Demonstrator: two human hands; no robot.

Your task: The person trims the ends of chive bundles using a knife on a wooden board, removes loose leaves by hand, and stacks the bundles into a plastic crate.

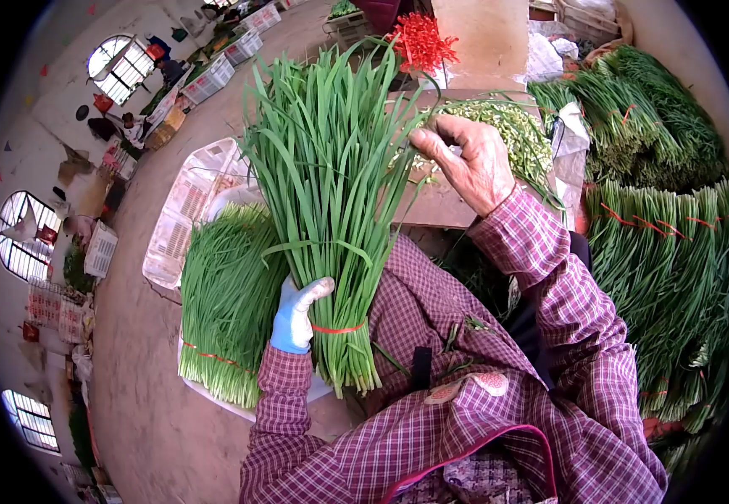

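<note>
Above brown floor (137, 336) — arched windows (24, 235) beyond — left fingers (312, 294) grip green leaves (331, 185), right fingers (433, 149) perhaps pinching one.

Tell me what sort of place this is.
Probably a packing shed for leafy greens: banded bundles are stacked at the right, plastic crates stand across the room, and cut trimmings litter the work surface.

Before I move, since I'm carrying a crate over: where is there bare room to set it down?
Bare floor stretches between the pale crate and the white crate farther left. The table shows only a small bare strip along its near edge, below pale trimmings. The right is crowded with stacked green bundles.
</note>
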